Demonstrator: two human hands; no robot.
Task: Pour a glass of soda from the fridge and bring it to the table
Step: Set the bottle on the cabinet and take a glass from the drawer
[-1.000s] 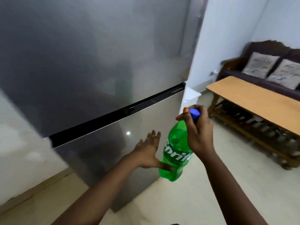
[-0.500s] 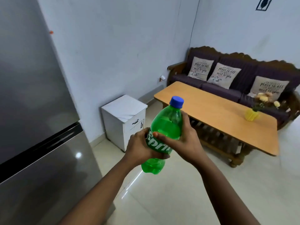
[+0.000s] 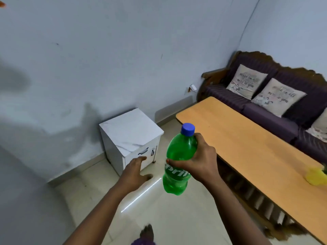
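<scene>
Now right hand wraps the capped green Sprite bottle mid-body, left hand spread and free; judged best carried upright, unshaken, toward the wooden table; no glass in view.

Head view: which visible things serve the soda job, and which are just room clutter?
Job:
Sprite bottle, blue cap on, held by right hand
left hand, open, empty
wooden table

Bystanders:
white cabinet
purple sofa
cushions
yellow object
</scene>
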